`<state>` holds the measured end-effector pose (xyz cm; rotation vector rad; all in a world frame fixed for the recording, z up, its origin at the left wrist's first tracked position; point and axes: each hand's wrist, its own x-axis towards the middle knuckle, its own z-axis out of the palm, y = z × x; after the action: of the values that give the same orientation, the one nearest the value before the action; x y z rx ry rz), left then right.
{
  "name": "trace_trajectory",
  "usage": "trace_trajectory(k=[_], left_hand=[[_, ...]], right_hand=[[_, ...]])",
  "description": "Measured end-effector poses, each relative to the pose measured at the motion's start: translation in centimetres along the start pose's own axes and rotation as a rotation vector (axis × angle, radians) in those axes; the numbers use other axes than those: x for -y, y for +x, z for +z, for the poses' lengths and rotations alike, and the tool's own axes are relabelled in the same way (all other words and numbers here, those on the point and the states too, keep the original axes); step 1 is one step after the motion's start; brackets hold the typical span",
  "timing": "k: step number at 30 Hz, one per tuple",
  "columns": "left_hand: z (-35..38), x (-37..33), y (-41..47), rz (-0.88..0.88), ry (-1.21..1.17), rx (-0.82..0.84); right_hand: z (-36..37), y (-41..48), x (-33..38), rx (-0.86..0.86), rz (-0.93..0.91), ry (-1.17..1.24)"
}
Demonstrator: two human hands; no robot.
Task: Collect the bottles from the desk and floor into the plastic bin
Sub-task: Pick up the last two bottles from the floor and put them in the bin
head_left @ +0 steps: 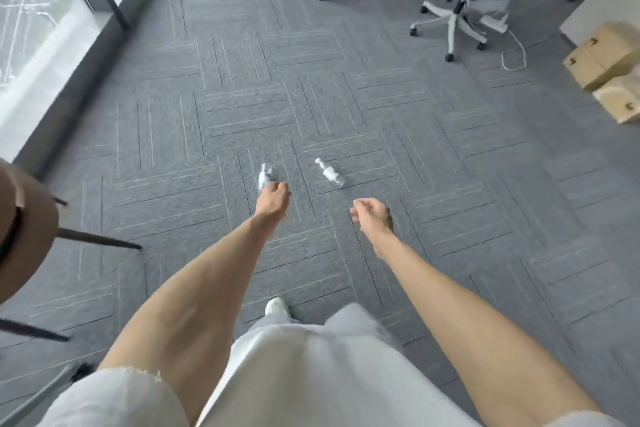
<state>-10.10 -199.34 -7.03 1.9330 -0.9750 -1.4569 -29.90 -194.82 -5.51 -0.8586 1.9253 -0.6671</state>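
My left hand point(275, 196) is closed around a small clear bottle with a white cap point(265, 175), whose top sticks out beyond my fingers. A second small clear bottle with a white spray top point(330, 174) lies on its side on the grey carpet, just ahead and left of my right hand point(370, 213). That hand hovers with fingers loosely curled and nothing in it. The plastic bin is out of view.
A brown round stool seat point(24, 229) with dark legs stands at the left. A grey office chair point(464, 3) and a white cable sit at the back right, cardboard boxes point(602, 59) at the right edge, a window along the left.
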Motion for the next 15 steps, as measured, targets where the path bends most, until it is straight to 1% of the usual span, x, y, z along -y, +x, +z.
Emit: trace_trajectory(k=[5,9,12,15], left_hand=[[1.7,-5.1,8.0,-0.065,-0.023,0.024],[5.0,-6.9,16.4,-0.112,-0.025,-0.052],[8.8,-6.5,22.8,-0.165,-0.01,-0.124],[12.9,-4.6,29.9,-0.233,0.055,-0.084]], right_hand=[[0.9,10.9,4.1,0.078,0.033,-0.078],[2.6,21.8,5.2,0.137,0.052,-0.13],[4.2,30.1,4.7,0.183,0.094,-0.15],[6.0,37.8,2.9,0.204,0.13,-0.183]])
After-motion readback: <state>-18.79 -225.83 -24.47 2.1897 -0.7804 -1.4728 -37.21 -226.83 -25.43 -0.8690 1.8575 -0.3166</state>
